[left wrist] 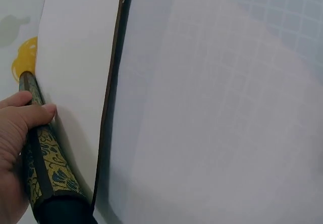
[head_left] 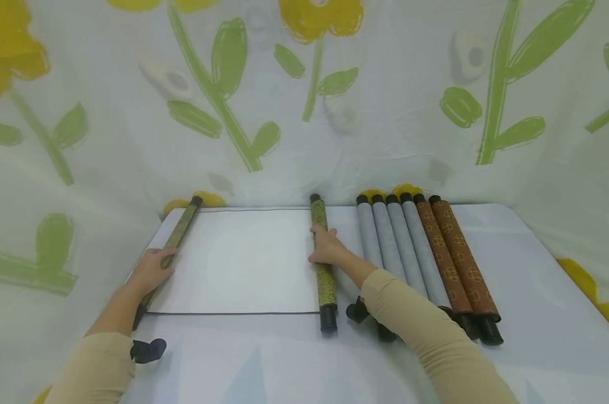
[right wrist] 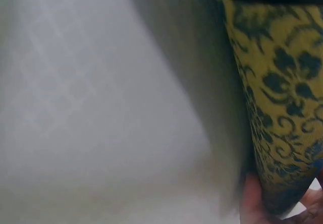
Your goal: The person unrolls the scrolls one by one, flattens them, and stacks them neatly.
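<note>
A hanging scroll lies partly unrolled on the table, its blank white paper point(head_left: 248, 264) stretched between two rolled ends in green-gold patterned cloth with black knobs. My left hand point(head_left: 150, 272) grips the left roll point(head_left: 183, 224), which tilts away from me. In the left wrist view, the thumb of that hand point(left wrist: 20, 128) lies across the patterned roll point(left wrist: 55, 163). Around the middle of the right roll point(head_left: 325, 286), my right hand point(head_left: 329, 247) has its fingers curled. The right wrist view shows this roll's floral cloth point(right wrist: 282, 82) up close, with fingertips point(right wrist: 252, 199) at its lower end.
Right of the open scroll, several grey rolled scrolls point(head_left: 395, 241) lie side by side. Two brown patterned scrolls point(head_left: 458, 258) lie against them, and my right forearm point(head_left: 410, 314) reaches over the grey ones' near ends. A flower-printed white cloth point(head_left: 385, 112) hangs behind the table point(head_left: 526, 286).
</note>
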Demonstrator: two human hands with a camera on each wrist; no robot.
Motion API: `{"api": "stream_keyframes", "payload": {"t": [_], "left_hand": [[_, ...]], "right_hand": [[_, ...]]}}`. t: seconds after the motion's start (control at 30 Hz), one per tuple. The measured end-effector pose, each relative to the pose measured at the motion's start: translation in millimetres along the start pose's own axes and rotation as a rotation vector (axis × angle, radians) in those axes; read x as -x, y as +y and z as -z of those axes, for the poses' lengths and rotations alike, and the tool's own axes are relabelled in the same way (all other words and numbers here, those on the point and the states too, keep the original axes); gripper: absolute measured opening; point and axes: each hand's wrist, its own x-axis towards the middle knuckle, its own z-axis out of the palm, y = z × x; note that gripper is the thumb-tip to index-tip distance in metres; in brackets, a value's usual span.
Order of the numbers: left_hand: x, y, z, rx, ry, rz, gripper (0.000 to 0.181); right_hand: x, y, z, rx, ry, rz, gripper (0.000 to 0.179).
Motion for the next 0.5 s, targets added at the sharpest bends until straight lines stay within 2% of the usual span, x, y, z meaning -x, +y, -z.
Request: {"api": "stream_keyframes", "payload": {"t": [0.23,0.5], "left_hand": [[2.2,-7.0,-4.5,0.030,-0.018,-0.010,0.047],[3.3,-8.6,3.1,0.053,-0.028,-0.035,0.047]], "right_hand": [[1.9,7.7,11.5,0.058,-0.019,-0.040,0.075],[0.1,13.1,20.1,0.035,-0.083,-0.090,0.071]]}}
